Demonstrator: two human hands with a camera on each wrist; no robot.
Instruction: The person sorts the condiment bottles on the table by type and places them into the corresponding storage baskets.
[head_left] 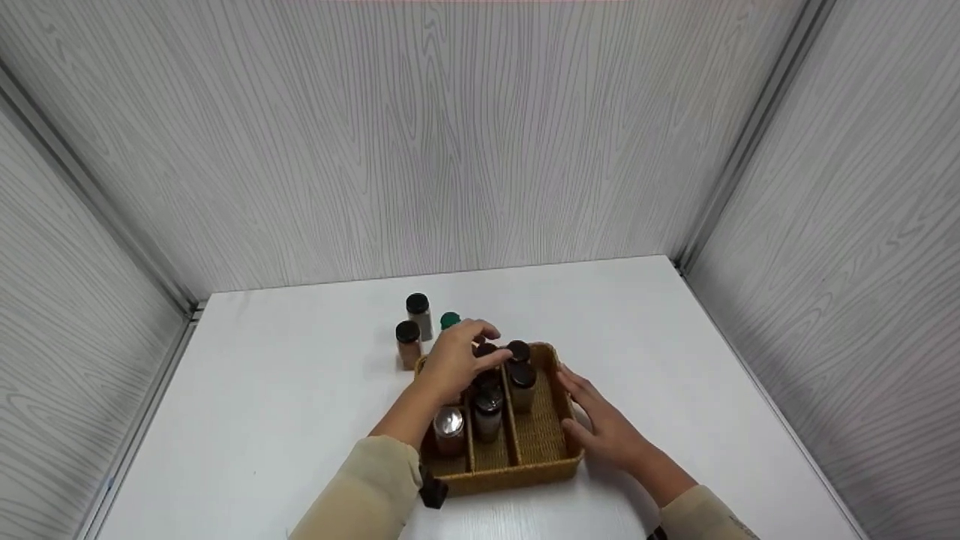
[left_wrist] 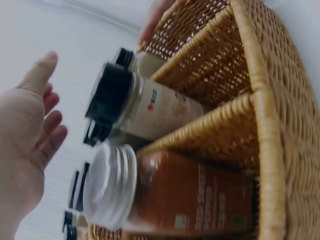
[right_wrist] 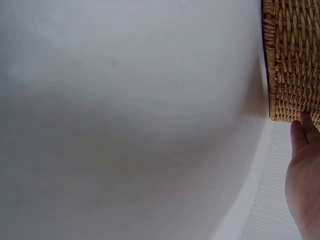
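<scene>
The basket (head_left: 525, 475) sat on the table (head_left: 300, 412), its front nearest me, a silver-capped jar (head_left: 449, 431) in the left row. My right hand (head_left: 611, 431) touched the basket's right wall, fingers straight. My left hand (head_left: 452, 361) hung over black-capped jars (head_left: 488, 414), thumb and fingers apart. Past the far-left corner stood two more jars (head_left: 409, 348), a green cap (head_left: 450, 319) nearby.
</scene>
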